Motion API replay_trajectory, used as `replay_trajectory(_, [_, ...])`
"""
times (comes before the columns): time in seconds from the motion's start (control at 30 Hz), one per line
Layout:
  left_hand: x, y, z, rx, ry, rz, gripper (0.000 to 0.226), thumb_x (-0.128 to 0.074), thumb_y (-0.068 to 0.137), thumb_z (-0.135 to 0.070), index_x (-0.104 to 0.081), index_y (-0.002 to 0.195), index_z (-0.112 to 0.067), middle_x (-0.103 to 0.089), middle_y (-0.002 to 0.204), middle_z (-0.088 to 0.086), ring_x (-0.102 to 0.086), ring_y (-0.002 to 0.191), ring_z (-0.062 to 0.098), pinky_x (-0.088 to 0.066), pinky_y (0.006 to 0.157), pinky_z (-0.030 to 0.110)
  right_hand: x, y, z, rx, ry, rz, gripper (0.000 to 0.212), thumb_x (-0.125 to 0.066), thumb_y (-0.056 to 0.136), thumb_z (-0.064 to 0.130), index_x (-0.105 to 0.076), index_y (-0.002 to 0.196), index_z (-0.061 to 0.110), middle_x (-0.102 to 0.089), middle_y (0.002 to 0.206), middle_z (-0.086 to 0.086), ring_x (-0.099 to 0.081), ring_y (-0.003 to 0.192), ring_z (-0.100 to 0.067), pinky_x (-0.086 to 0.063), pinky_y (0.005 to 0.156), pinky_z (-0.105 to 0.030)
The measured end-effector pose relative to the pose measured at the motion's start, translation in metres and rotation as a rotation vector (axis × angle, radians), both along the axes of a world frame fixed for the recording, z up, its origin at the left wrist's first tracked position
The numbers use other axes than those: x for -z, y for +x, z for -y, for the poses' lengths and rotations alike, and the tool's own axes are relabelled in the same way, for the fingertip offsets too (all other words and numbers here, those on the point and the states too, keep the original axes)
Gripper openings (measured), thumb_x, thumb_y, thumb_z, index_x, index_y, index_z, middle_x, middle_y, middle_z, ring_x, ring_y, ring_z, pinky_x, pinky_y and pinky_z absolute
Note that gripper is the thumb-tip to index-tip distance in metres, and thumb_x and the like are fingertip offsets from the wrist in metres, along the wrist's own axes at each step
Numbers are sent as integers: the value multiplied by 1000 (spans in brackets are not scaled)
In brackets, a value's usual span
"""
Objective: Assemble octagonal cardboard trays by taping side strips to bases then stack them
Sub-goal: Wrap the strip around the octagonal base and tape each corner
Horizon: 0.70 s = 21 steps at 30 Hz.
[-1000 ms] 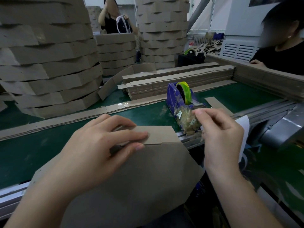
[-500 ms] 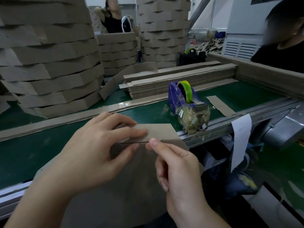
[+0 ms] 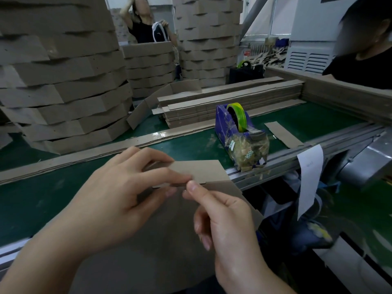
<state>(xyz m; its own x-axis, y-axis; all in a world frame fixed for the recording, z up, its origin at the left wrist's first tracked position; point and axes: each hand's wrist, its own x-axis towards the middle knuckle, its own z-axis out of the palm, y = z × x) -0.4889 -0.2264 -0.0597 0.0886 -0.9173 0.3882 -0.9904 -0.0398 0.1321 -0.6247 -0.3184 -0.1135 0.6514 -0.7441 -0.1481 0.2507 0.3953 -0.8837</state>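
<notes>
A flat brown cardboard base (image 3: 165,240) lies tilted over the near edge of the green belt (image 3: 38,200). A cardboard side strip (image 3: 203,171) stands along the base's far edge. My left hand (image 3: 121,192) pinches the strip against that edge, thumb below and fingers on top. My right hand (image 3: 224,221) has its fingertip pressed on the seam between strip and base, just right of the left fingers; any tape under it is too small to make out. A blue tape dispenser (image 3: 235,128) with a yellow-green roll sits on the belt behind the strip.
Tall stacks of finished trays (image 3: 63,81) fill the back left and centre. A pile of flat strips (image 3: 222,102) lies behind the dispenser. One loose strip (image 3: 282,134) rests at its right. A white paper tag (image 3: 307,179) hangs off the metal rail. Two other people work beyond.
My right hand left the tape dispenser, came down left to the seam and now presses there. The left hand has kept its hold on the strip.
</notes>
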Motion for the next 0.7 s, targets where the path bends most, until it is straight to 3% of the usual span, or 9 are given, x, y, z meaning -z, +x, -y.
replay_trajectory(0.07, [-3,0,0,-3,13,-39,34,-42,91,-48,-66,115,-46,-58,114,-14,-57,108,14,-51,84,41,0,-1,1,-15,-28,2,29,-71,63,41,-76,61,13,-48,39,-8,-30,26,-9,-19,31,-15])
replay_trajectory(0.13, [-5,-3,1,-25,4,-99,36,-39,89,-54,-69,108,-47,-59,111,-18,-57,106,10,-50,85,40,1,-1,2,-23,-31,5,27,-70,75,34,-76,65,10,-52,43,-11,-34,27,-10,-20,31,-16])
replay_trajectory(0.27, [-3,-15,14,-121,-95,-98,40,-39,86,-60,-68,77,-35,-64,94,-18,-63,84,13,-52,67,39,3,-2,3,-56,-32,-10,34,-53,87,32,-78,70,17,-56,45,-12,-34,31,-13,-21,35,-21])
replay_trajectory(0.33, [0,-20,19,-174,-144,-38,39,-41,82,-61,-65,71,-32,-66,90,-16,-64,77,18,-51,60,38,3,-2,3,-68,-45,-4,37,-49,88,31,-78,72,15,-57,46,-14,-34,31,-14,-22,35,-21])
replay_trajectory(0.47, [3,-20,21,-163,-195,-35,37,-46,80,-60,-66,67,-32,-68,90,-17,-66,72,17,-52,54,38,2,-5,9,-87,-104,-28,41,-46,90,27,-76,71,6,-58,47,-15,-33,30,-14,-22,32,-17])
replay_trajectory(0.6, [4,-18,23,-132,-216,-40,37,-49,78,-57,-68,68,-28,-70,89,-15,-67,72,18,-54,55,40,-2,-5,20,-102,-183,-50,42,-46,92,19,-70,76,-10,-61,46,-4,-41,26,-8,-23,30,-16])
replay_trajectory(0.7, [6,-14,20,-141,-239,-33,34,-51,79,-56,-68,68,-28,-69,91,-16,-68,75,17,-55,57,39,1,-6,22,-138,-203,-107,44,-48,92,22,-70,71,-11,-59,43,-6,-41,25,-10,-23,31,-17])
